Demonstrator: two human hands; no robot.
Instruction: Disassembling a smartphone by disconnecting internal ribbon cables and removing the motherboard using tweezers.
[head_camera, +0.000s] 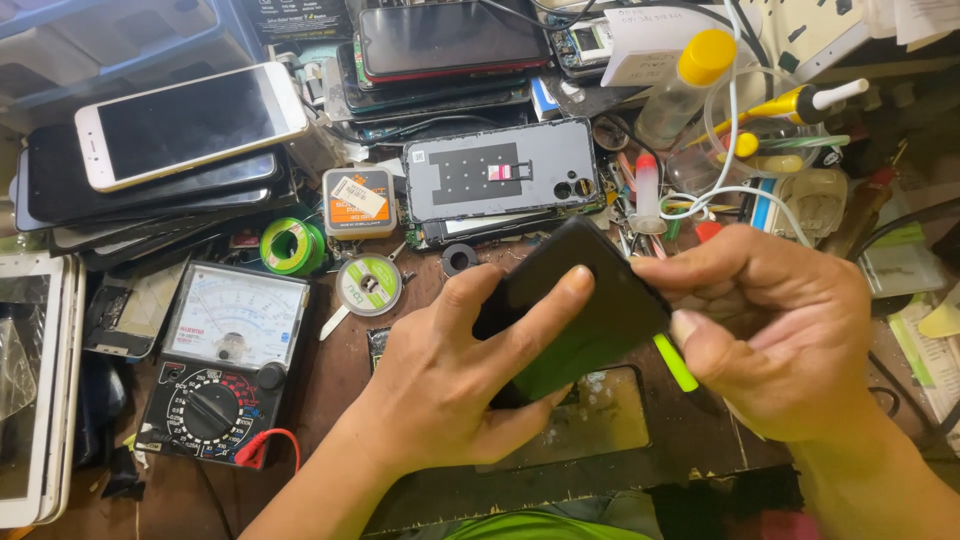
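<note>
Left hand (450, 380) wrapped around a black phone (575, 310), fingers closed on its edges, holding it tilted above the desk (330, 370). Right hand (780, 340) pinching a thin green pry tool (675, 362) against the phone's right edge. No gap visible along that edge yet, so prying looks barely begun. Nearby: an analog multimeter (225, 365), solder spools (292, 246), an opened phone back (500, 170).

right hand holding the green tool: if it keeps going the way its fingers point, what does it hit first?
The right hand points left, thumb already at the edge of the black phone held by the left hand. So the phone first, then probably the left fingers; depth is unclear.
</note>
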